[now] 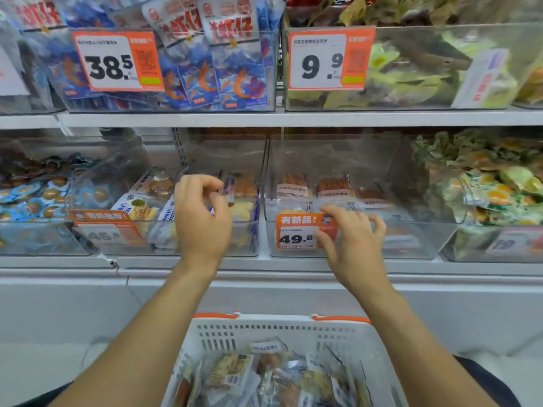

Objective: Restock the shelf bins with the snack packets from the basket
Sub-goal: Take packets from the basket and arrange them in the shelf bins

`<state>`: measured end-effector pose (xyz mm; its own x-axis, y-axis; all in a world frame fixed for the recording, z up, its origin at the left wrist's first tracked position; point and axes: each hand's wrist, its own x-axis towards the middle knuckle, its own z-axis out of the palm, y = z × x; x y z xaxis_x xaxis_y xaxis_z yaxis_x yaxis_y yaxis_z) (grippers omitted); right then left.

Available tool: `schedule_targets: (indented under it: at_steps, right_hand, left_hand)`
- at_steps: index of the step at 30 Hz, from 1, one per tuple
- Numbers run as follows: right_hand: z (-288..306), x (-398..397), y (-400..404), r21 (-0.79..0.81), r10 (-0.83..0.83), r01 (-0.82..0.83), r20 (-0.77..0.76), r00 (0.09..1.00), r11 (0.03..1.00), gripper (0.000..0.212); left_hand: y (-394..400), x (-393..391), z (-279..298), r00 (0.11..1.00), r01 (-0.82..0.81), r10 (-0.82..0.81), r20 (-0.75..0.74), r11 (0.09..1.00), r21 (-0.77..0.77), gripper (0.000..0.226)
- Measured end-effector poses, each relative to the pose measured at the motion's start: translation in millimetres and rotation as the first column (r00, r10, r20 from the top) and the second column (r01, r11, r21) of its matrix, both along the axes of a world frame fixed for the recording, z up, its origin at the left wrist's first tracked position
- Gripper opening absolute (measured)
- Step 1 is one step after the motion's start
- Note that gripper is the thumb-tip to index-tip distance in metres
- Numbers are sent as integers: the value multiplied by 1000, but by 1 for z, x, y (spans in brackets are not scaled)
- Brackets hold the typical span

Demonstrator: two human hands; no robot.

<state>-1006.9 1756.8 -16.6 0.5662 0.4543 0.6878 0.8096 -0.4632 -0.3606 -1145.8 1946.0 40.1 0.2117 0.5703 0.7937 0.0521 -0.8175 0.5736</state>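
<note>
two bare hands are raised at the lower shelf row, both above the white perforated plastic basket with orange handle grips (pixel 282 333). landmark for all positions: the orange-and-white 49.8 price tag (pixel 299 232) clipped on the front wall of the clear plastic bin (pixel 411 242) right of centre.

left hand (pixel 202 218): left of the tag, reaching over the front wall of the neighbouring clear plastic bin (pixel 249 248). fingers curled, thumb and forefinger pinching a small clear snack packet with a blue-purple edge (pixel 227 188) just above the yellow and orange packets lying in that bin. packet mostly hidden by the fingers; contents not readable.

right hand (pixel 352 239): touching the tag's right edge. thumb below, fingertips (pixel 332 208) on the tag's top right corner, remaining fingers curled at the bin's front rim. grip is on the tag, not on a packet.

hands apart, one per bin.

inside the tagged bin, behind the tag: a row of flat packets with reddish-brown contents (pixel 335 186), lying flat.

below the tag, at the lower frame edge: the basket, holding a loose heap of clear snack packets with tan and brown contents (pixel 264 377), well below both hands. neither hand touches the basket.
</note>
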Motion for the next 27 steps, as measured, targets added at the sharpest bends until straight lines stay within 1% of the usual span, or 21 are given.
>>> schedule_targets:
  at_steps: [1, 2, 3, 4, 5, 6, 7, 8, 9, 10, 11, 12, 14, 15, 16, 18, 19, 21, 24, 25, 27]
  right_hand:
    - [0, -5, -2, 48, -12, 12, 2, 1000, 999, 44]
    - [0, -12, -3, 118, -28, 26, 13, 1000, 993, 44]
    - [-3, -23, -4, 180, -38, 32, 30, 999, 983, 41]
    - [-11, -35, -3, 205, -28, 18, 43, 999, 979, 35]
    - [-23, -47, -2, 185, 24, -29, 30, 999, 982, 29]
    - [-40, -59, -2, 122, 109, -104, -34, 993, 987, 26]
    - [-57, -70, -4, 28, 194, -193, -156, 968, 981, 25]
    - [-76, -80, -7, -95, 230, -271, -311, 922, 958, 25]
    - [-95, -90, -12, -232, 202, -333, -452, 869, 914, 28]
    - [-112, -98, -18, -370, 129, -376, -546, 828, 850, 32]
    - [-131, -105, -24, -493, 42, -406, -594, 803, 769, 37]
    - [-149, -110, -31, -588, -30, -432, -615, 788, 684, 43]
    - [-178, -118, -44, -699, -143, -485, -635, 759, 526, 55]
    - [-190, -119, -50, -721, -190, -501, -642, 743, 479, 58]
    - [-200, -118, -55, -731, -229, -506, -647, 727, 458, 60]
    - [-211, -113, -62, -754, -272, -480, -627, 730, 448, 64]
    - [-214, -110, -63, -769, -273, -465, -607, 746, 438, 66]
    - [-221, -107, -61, -780, -276, -465, -597, 753, 419, 69]
    - [-233, -114, -50, -779, -324, -491, -616, 718, 390, 81]
    - [-237, -118, -47, -789, -332, -494, -606, 723, 365, 84]
    - [-244, -124, -43, -811, -339, -486, -580, 740, 326, 83]
  left_hand:
    - [-18, -13, -16, 998, 40, -38, 41, 999, -30, 17]
    - [-35, -24, -37, 996, 85, -83, 26, 993, -87, 17]
    - [-49, -33, -61, 991, 125, -133, -34, 979, -160, 16]
    - [-61, -40, -89, 973, 154, -188, -132, 959, -236, 16]
    - [-70, -47, -117, 936, 164, -245, -251, 938, -305, 17]
    - [-79, -55, -146, 877, 157, -297, -379, 920, -359, 20]
    - [-87, -62, -174, 800, 141, -337, -497, 910, -389, 23]
    - [-96, -70, -198, 720, 124, -353, -598, 912, -390, 27]
    - [-105, -78, -220, 636, 107, -350, -688, 923, -370, 31]
    - [-113, -86, -236, 554, 95, -338, -761, 934, -345, 37]
    - [-119, -93, -249, 477, 79, -341, -810, 935, -347, 46]
    - [-123, -99, -257, 399, 61, -374, -837, 922, -383, 57]
    - [-125, -110, -272, 233, 45, -458, -858, 886, -461, 76]
    - [-125, -114, -279, 143, 51, -477, -867, 878, -475, 81]
    - [-125, -117, -285, 67, 61, -482, -874, 876, -479, 84]
    - [-127, -121, -294, -29, 77, -485, -874, 871, -486, 85]
    - [-128, -122, -299, -60, 88, -484, -873, 869, -487, 83]
    - [-130, -124, -306, -79, 101, -471, -879, 873, -477, 81]
    - [-131, -126, -316, -85, 105, -429, -899, 894, -436, 75]
    - [-132, -126, -319, -88, 106, -424, -901, 896, -431, 72]
    - [-133, -127, -323, -75, 110, -421, -904, 898, -427, 70]
